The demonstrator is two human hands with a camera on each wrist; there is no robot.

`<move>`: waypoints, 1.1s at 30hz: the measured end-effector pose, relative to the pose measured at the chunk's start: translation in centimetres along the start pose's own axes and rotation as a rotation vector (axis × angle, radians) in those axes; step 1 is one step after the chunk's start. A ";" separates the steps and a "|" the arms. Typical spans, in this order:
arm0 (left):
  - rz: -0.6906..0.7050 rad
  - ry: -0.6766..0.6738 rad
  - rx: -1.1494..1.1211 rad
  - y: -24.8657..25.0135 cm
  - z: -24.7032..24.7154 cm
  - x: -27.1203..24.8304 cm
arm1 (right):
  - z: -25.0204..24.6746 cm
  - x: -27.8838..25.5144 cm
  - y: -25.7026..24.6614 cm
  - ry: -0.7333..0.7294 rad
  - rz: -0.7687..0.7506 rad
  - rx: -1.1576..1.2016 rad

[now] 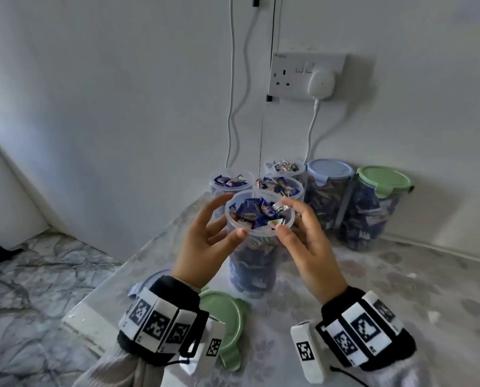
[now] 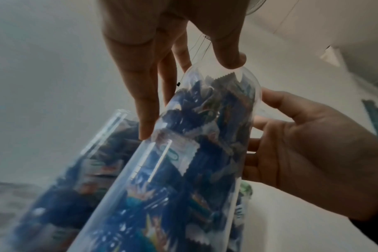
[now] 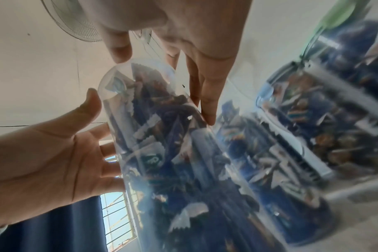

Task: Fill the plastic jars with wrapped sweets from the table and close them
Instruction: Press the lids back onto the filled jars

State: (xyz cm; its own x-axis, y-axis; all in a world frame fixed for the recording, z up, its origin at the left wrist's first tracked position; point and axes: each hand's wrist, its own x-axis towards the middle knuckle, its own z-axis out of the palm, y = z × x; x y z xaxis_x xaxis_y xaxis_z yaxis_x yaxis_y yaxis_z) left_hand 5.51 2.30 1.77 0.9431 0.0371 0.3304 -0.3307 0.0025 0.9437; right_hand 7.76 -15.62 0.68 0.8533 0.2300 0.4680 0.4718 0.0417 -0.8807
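Your left hand [image 1: 205,241] and right hand [image 1: 305,241] sit on either side of the open jar [image 1: 257,263], which stands upright on the table [image 1: 400,289], full of wrapped sweets [image 1: 258,212] to the rim. Both hands are spread with fingers nearly straight: fingertips and thumbs touch or almost touch the rim and upper wall, and neither is curled round it. In the wrist views your left fingers [image 2: 145,105] lie along one side of the jar and your right fingers [image 3: 209,95] along the other.

The table's left edge [image 1: 99,300] runs close beside your left wrist, with marbled floor [image 1: 37,289] beyond it. To the right of the jar the table surface is bare toward the wall.

Just behind the jar stand three more open jars [image 1: 279,188] of sweets, close together. Right of them, against the wall, are a jar with a blue lid [image 1: 329,169] and one with a green lid [image 1: 382,180], both closed. A loose green lid [image 1: 227,319] lies near your left wrist, and a bluish lid [image 1: 146,283] shows partly behind that wrist. A socket [image 1: 305,76] with a plugged charger [image 1: 321,83] sits on the wall above.
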 end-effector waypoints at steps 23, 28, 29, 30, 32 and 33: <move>-0.049 -0.395 0.035 -2.0 5.0 -3.6 | -5.4 -9.0 -0.2 0.216 -0.035 -0.118; -0.165 -0.536 0.274 -1.6 1.5 -2.7 | -5.1 -8.9 0.6 0.229 -0.102 -0.136; -0.175 -0.559 0.402 -1.6 0.6 -2.5 | -5.1 -8.9 0.7 0.232 -0.110 -0.135; -0.183 -0.594 0.565 -1.8 -0.4 -2.3 | -5.1 -8.8 0.8 0.236 -0.115 -0.131; -0.246 -0.704 0.982 -2.1 -1.7 -2.1 | -5.0 -8.8 1.0 0.240 -0.118 -0.111; -0.291 -0.776 1.182 -2.4 -2.1 -2.2 | -5.1 -8.8 1.1 0.239 -0.118 -0.103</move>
State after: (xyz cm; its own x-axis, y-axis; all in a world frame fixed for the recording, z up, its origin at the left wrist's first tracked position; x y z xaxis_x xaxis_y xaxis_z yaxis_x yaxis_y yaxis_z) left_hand 4.17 4.31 -1.24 0.8783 -0.3641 -0.3099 -0.2684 -0.9119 0.3106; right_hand 1.86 -22.53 -4.04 0.8135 -0.0072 0.5815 0.5806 -0.0472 -0.8129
